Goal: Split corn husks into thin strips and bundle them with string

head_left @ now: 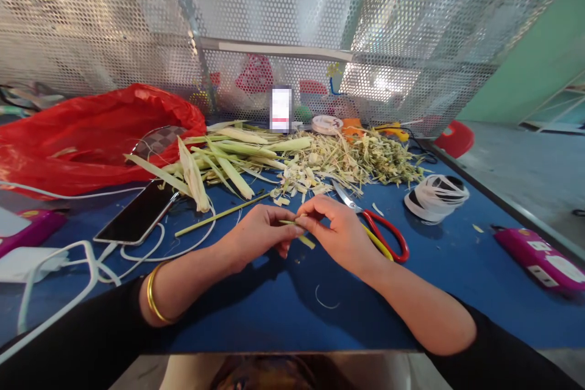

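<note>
Both my hands meet over the blue table [237, 317], fingertips close together. My left hand [262, 228] pinches a thin green plant strip [287, 222] between thumb and fingers. At the strip's other end, my right hand [331, 228] is closed in a pinch on it. Much of the strip is hidden by the fingers. Scissors [388, 234] with red and yellow handles lie beside and partly beneath my right hand, blades pointing away. A small pale yellow scrap [307, 242] shows just under the fingertips. Left of my left hand lies a long thin green stalk [219, 214].
Behind my hands lie pale green husk leaves [228, 164] and a heap of cut plant scraps [338, 158]. A red plastic bag [91, 134], a phone [137, 213] and white cables [159, 250] are left. Right are a spool of white ribbon [436, 198] and a magenta packet [542, 259].
</note>
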`<state>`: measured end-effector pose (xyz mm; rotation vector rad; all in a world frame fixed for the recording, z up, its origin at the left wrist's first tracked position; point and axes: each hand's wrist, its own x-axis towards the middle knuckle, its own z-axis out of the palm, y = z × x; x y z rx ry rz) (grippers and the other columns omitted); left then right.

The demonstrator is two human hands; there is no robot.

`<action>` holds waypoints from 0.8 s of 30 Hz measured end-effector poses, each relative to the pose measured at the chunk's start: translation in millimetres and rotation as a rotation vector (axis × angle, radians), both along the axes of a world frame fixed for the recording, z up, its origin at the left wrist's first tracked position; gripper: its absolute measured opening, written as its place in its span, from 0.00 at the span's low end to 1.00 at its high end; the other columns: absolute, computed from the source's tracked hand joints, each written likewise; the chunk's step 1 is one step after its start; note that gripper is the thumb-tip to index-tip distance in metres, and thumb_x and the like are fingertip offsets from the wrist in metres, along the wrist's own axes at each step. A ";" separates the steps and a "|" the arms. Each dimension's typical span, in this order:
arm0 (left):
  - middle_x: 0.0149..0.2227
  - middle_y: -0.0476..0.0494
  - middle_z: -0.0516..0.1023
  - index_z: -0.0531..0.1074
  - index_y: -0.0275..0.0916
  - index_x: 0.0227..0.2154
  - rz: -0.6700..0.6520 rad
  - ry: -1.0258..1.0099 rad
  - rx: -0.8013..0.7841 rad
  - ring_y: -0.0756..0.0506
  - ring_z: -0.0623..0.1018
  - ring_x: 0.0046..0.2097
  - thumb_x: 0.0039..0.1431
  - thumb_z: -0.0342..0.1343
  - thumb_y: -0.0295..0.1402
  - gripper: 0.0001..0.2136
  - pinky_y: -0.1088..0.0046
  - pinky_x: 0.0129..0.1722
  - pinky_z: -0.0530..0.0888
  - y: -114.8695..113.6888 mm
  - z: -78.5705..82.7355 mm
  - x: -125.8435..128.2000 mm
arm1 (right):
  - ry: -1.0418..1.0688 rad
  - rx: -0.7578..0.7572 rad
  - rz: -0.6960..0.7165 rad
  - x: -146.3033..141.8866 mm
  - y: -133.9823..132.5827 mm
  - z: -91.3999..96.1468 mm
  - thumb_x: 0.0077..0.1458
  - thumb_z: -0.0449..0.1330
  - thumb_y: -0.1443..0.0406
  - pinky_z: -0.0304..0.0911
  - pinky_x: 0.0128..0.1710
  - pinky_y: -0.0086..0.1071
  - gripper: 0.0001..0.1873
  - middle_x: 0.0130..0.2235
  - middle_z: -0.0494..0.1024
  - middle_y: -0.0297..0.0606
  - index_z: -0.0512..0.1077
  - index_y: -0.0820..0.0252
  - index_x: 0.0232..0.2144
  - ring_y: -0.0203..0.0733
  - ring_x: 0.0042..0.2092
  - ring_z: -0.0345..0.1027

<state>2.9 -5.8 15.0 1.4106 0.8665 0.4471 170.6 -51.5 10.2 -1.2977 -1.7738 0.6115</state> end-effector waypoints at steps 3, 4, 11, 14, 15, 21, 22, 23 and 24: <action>0.16 0.53 0.70 0.77 0.35 0.30 -0.011 -0.031 -0.019 0.53 0.69 0.20 0.49 0.61 0.36 0.09 0.76 0.24 0.67 -0.3 -1.9 0.2 | 0.118 -0.027 -0.031 -0.9 0.3 -1.9 0.53 0.59 0.68 0.59 0.32 0.31 0.06 0.27 0.72 0.33 0.71 0.59 0.24 0.36 0.31 0.65; 0.16 0.52 0.70 0.78 0.35 0.31 -0.013 -0.044 -0.022 0.53 0.69 0.20 0.50 0.61 0.35 0.09 0.76 0.25 0.67 -0.3 -1.9 0.2 | 0.205 -0.071 -0.055 -2.0 0.1 -2.5 0.52 0.59 0.67 0.59 0.31 0.31 0.06 0.25 0.72 0.33 0.71 0.59 0.24 0.36 0.30 0.65; 0.17 0.51 0.73 0.79 0.38 0.31 -0.044 -0.068 -0.012 0.52 0.72 0.22 0.51 0.60 0.37 0.09 0.75 0.29 0.66 1.8 -0.8 -3.7 | 0.741 -0.304 -0.132 -10.4 -0.2 -1.8 0.45 0.62 0.66 0.58 0.29 0.31 0.06 0.20 0.70 0.30 0.71 0.60 0.19 0.33 0.26 0.62; 0.18 0.52 0.73 0.79 0.39 0.32 -0.061 -0.049 0.007 0.52 0.72 0.23 0.52 0.60 0.38 0.09 0.75 0.30 0.66 2.5 -1.5 -4.6 | 0.795 -0.337 -0.139 -10.2 0.6 -0.1 0.43 0.62 0.66 0.58 0.29 0.31 0.06 0.20 0.70 0.30 0.70 0.61 0.18 0.33 0.25 0.61; 0.18 0.52 0.73 0.79 0.39 0.31 -0.062 -0.051 0.002 0.52 0.73 0.23 0.52 0.60 0.38 0.09 0.75 0.31 0.67 2.3 -1.7 -4.3 | 0.801 -0.347 -0.137 -9.9 0.7 0.2 0.43 0.62 0.66 0.58 0.29 0.31 0.06 0.20 0.70 0.30 0.70 0.61 0.18 0.33 0.25 0.61; 0.17 0.51 0.73 0.78 0.38 0.26 -0.008 -0.009 -0.031 0.51 0.72 0.24 0.54 0.57 0.43 0.13 0.75 0.31 0.67 -2.8 -2.1 0.7 | 0.770 -0.350 -0.113 -10.7 -0.1 -2.0 0.44 0.62 0.65 0.55 0.28 0.31 0.08 0.19 0.67 0.29 0.69 0.60 0.18 0.32 0.24 0.57; 0.17 0.51 0.73 0.78 0.38 0.27 0.001 0.016 -0.026 0.52 0.72 0.23 0.53 0.57 0.43 0.13 0.76 0.29 0.66 -3.5 -1.9 1.3 | 0.765 -0.340 -0.116 -11.3 -0.1 -2.7 0.44 0.62 0.65 0.55 0.28 0.31 0.08 0.19 0.67 0.28 0.69 0.60 0.18 0.32 0.24 0.57; 0.17 0.51 0.73 0.78 0.38 0.27 0.004 0.038 -0.017 0.52 0.71 0.22 0.53 0.58 0.42 0.12 0.76 0.27 0.65 -4.1 -1.5 1.7 | 0.763 -0.331 -0.125 -11.7 0.0 -3.3 0.44 0.62 0.65 0.55 0.28 0.30 0.08 0.19 0.67 0.29 0.69 0.60 0.18 0.32 0.24 0.57; 0.17 0.51 0.73 0.78 0.38 0.27 0.003 0.056 -0.005 0.52 0.71 0.22 0.52 0.58 0.42 0.11 0.76 0.27 0.64 -4.5 -1.0 1.8 | 0.763 -0.325 -0.136 -12.1 0.2 -3.8 0.44 0.62 0.65 0.55 0.27 0.30 0.08 0.19 0.67 0.29 0.69 0.60 0.18 0.32 0.24 0.57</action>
